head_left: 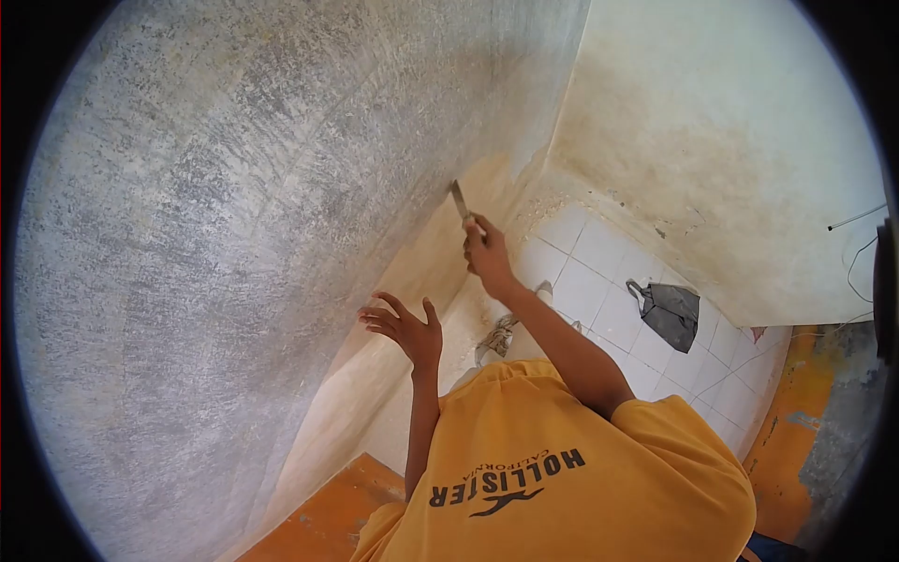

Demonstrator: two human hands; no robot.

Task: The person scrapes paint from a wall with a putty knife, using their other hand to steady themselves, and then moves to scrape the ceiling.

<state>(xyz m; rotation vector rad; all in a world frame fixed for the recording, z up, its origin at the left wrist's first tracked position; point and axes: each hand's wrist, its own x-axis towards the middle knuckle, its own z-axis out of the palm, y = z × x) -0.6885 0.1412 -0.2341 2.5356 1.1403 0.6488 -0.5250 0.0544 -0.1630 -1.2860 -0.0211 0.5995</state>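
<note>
My right hand (487,255) is closed around the handle of a scraper (458,199). Its narrow metal blade points up and meets the wall (234,215) at the edge between the rough grey surface and a smoother beige strip (482,183). Lower and to the left, my left hand (407,332) is open, fingers spread and a little bent, held close to the wall with nothing in it.
On the white tiled floor (618,318) lies a dark grey bag (672,314) with a handle. Crumbs of debris (552,201) gather in the wall corner. A stained pale wall (712,140) rises at the right. Orange-painted surfaces (796,421) and a thin cable (852,272) are at the edges.
</note>
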